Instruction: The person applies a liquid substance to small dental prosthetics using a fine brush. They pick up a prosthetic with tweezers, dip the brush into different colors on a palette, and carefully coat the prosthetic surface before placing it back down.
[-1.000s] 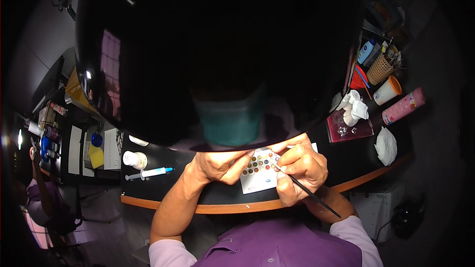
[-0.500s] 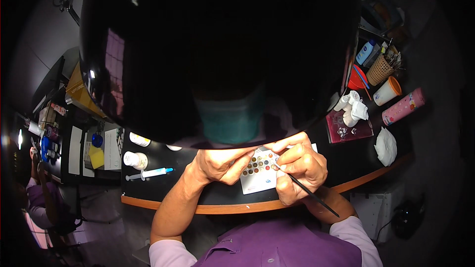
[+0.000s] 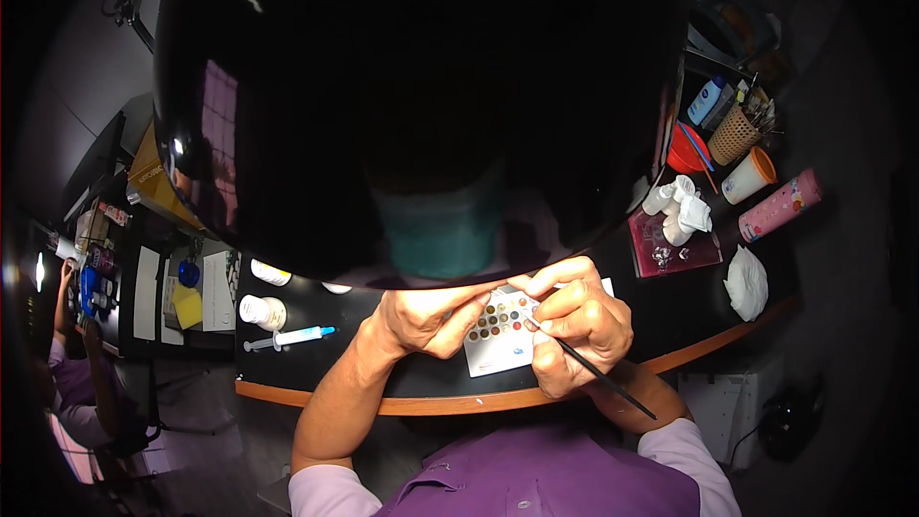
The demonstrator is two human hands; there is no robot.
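Observation:
Above the desk's front edge, my right hand (image 3: 582, 325) pinches a slim black paintbrush (image 3: 613, 385) between thumb and fingers. Its handle slants down to the right; its tip is hidden by my fingers and the dark shape above. My left hand (image 3: 433, 319) is closed, thumb pressed against the fingers. Whatever it holds, if anything, is covered by that same dark shape. Between and below both hands lies a white card palette (image 3: 500, 354) with rows of small round colour spots, mostly browns, plus some red and dark blue.
A large black visor-like shape (image 3: 431, 115) covers the upper middle. Left on the black desk (image 3: 412, 388) are a white bottle (image 3: 262, 311) and a blue-tipped syringe (image 3: 297, 336). Rightward stand a brush basket (image 3: 735, 137), a pink bottle (image 3: 780, 206) and a crumpled white tissue (image 3: 746, 285).
Almost nothing differs. Both hands, the paintbrush and the palette keep their places. The dark shape has shifted slightly left, and a person at the far left has moved an arm.

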